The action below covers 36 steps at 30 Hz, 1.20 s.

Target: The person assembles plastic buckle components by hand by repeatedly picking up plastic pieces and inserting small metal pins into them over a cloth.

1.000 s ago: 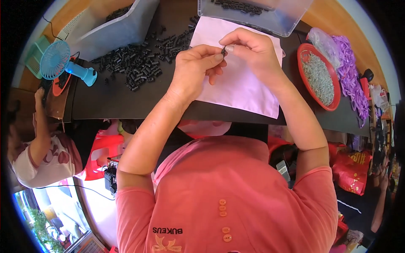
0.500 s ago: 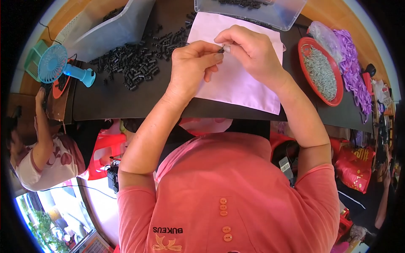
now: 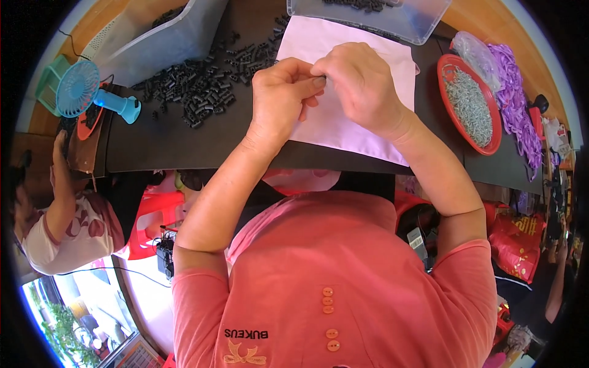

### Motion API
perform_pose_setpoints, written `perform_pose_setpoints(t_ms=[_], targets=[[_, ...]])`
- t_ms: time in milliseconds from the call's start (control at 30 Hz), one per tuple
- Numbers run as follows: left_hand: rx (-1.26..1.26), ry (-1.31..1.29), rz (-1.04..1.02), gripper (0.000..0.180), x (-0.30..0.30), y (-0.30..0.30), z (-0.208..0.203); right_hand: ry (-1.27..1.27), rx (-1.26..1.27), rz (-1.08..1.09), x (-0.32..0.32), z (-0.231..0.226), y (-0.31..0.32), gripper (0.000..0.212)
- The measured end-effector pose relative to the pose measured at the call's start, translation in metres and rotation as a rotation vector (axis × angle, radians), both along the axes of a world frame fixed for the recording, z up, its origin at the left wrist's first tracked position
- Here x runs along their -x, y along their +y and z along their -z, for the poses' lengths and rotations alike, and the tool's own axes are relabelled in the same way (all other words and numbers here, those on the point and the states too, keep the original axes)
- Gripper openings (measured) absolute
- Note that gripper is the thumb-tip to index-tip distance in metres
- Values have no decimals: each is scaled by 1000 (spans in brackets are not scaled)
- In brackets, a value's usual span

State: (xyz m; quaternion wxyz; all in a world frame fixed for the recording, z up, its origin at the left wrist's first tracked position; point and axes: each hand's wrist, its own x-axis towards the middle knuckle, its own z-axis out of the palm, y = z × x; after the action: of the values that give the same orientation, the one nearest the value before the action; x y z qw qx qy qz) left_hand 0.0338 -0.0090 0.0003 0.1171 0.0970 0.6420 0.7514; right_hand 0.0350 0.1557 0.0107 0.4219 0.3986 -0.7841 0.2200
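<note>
My left hand [image 3: 277, 101] and my right hand [image 3: 363, 91] meet over a pink cloth [image 3: 343, 141] on the dark table. Between the left thumb and forefinger is pinched a small black plastic piece, almost wholly covered by fingers. The right fingertips are closed together right against that spot, knuckles up; what they grip is hidden. Left of the cloth, many similar short black tubular pieces [image 3: 199, 98] lie in a loose heap. To the right stands a red oval basin [image 3: 446, 101] filled with small silvery metal parts [image 3: 471, 109].
A grey plastic bin [image 3: 162, 49] and a clear bin [image 3: 417, 24] stand at the back. A blue fan [image 3: 78, 89] is at the left edge, purple ribbon [image 3: 514, 92] at the right. Another person's arm [image 3: 59, 178] reaches in at far left.
My right hand has turned over, its fingers curling down and closing at the left fingertips. The black piece shows less now. The left hand keeps its pinch.
</note>
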Motion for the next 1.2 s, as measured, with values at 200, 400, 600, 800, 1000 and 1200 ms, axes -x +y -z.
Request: perform_pose_setpoints(t_ms=[200,400,600,800,1000,1200], targets=[[-2,4,14,11,2,1,0,-304,270,-20,-2,-3,5,20],[-95,-43,29,10,4,1,1,-256,122,-17,-3,-3,6,25],[-95,-57,26,7,4,-1,1,-30,66,14,0,-1,-2,18],[18,45,-48,4,2,-1,2,-25,26,-10,1,2,-6,19],[16,83,-39,7,-1,-1,-1,-257,163,-87,-2,-2,-2,28],[-170,-55,-35,8,9,1,2,13,88,49,-11,-36,4,36]])
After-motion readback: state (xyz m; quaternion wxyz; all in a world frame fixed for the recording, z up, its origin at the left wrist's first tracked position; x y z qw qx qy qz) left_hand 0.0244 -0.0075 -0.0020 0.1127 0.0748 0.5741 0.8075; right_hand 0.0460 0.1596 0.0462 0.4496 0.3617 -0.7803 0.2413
